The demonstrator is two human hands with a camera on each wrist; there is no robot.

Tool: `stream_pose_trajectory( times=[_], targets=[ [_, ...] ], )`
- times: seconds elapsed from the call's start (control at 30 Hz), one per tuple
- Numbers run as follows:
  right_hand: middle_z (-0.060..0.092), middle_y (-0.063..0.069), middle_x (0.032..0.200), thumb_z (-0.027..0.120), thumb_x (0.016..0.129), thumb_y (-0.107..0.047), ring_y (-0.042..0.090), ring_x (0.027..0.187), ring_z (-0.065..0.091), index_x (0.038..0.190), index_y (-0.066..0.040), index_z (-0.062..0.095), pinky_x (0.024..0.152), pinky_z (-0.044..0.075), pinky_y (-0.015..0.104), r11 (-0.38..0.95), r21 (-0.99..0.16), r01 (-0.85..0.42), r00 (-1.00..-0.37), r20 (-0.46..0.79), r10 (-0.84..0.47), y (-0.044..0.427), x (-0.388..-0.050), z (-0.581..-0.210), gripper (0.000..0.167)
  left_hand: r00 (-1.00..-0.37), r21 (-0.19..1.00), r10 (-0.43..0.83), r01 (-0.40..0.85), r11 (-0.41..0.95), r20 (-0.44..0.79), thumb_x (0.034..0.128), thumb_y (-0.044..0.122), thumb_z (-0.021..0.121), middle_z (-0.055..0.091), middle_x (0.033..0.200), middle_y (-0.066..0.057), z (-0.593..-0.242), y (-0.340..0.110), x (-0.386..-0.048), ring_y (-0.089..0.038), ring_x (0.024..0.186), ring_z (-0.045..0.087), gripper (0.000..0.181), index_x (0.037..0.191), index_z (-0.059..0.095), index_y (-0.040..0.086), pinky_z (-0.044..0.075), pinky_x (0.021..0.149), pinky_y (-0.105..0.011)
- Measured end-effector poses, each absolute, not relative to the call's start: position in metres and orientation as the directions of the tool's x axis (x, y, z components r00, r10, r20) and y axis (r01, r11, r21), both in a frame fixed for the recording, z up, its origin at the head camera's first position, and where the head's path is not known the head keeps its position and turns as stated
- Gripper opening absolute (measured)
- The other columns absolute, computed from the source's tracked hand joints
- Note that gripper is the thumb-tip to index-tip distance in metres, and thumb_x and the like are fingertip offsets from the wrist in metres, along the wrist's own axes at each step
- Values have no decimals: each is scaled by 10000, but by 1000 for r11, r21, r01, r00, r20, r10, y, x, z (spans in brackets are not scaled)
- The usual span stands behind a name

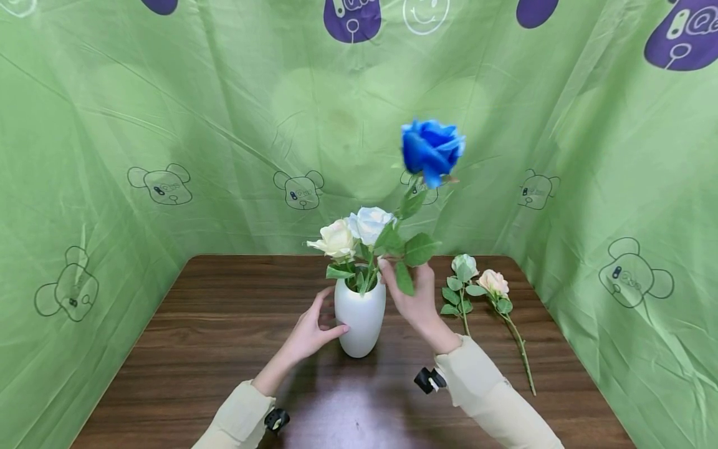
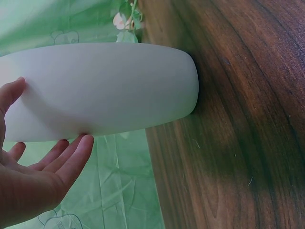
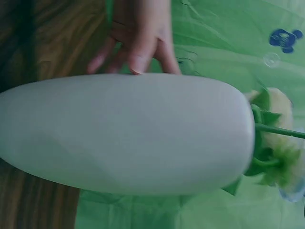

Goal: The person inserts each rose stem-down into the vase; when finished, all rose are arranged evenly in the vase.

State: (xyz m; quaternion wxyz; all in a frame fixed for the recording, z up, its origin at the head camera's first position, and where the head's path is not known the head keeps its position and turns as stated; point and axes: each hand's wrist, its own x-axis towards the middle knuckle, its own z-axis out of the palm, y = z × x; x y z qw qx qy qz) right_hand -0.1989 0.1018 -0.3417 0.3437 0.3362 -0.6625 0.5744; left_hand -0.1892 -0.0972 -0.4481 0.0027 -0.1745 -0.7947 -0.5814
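Note:
A white vase (image 1: 361, 318) stands upright on the table, with a cream rose (image 1: 336, 239) and a pale blue-white rose (image 1: 370, 224) in it. My left hand (image 1: 307, 333) holds the vase's left side, thumb in front and fingers spread around it; the left wrist view shows the fingertips (image 2: 85, 143) against the wall. At the mouth, my right hand (image 1: 414, 293) pinches the stem of a deep blue rose (image 1: 430, 149), partly behind its leaves. The bloom leans right above the others. Its lower stem end is hidden. The right wrist view does not show my right hand.
To the right on the brown wooden table (image 1: 224, 312) lie a pale green rose (image 1: 464, 268) and a pale pink rose (image 1: 493, 284) with a long stem. Green printed cloth (image 1: 235, 125) hangs behind the table and along both sides.

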Motion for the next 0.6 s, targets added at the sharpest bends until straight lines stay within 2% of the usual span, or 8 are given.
stream_pose_trajectory(
  times=[0.17, 0.23, 0.43, 0.6],
  targets=[
    [541, 29, 702, 629, 790, -41, 92, 503, 448, 1030, -25, 505, 429, 382, 204, 382, -442, -811, -525, 839, -143, 98, -206, -367, 270, -945, 921, 264, 265, 286, 190, 720, 229, 743, 494, 1172, -114, -463, -99, -197, -227, 943, 569, 767, 1334, 285, 264, 501, 685, -273],
    [488, -8, 648, 615, 812, -103, 67, 474, 391, 994, -50, 493, 399, 340, 192, 443, -411, -797, -529, 829, -183, 96, -206, -374, 225, -943, 921, 268, 274, 278, 200, 718, 232, 745, 491, 1172, -110, -464, -99, -197, -235, 947, 566, 767, 1332, 287, 268, 503, 683, -277],
    [427, 4, 643, 612, 820, -149, 107, 526, 386, 858, -104, 488, 428, 321, 200, 532, -349, -771, -553, 782, -288, 96, -202, -386, 137, -935, 889, 274, 312, 334, 225, 728, 262, 731, 477, 1186, -99, -461, -100, -195, -253, 989, 542, 764, 1345, 281, 231, 502, 680, -261],
    [477, 23, 713, 611, 796, -28, 145, 577, 434, 965, -100, 571, 449, 370, 202, 500, -436, -748, -632, 698, -337, 103, -198, -389, 188, -929, 890, 283, 326, 318, 239, 739, 208, 727, 465, 1212, -119, -462, -101, -194, -294, 999, 526, 774, 1361, 266, 225, 504, 700, -313]
  ],
)
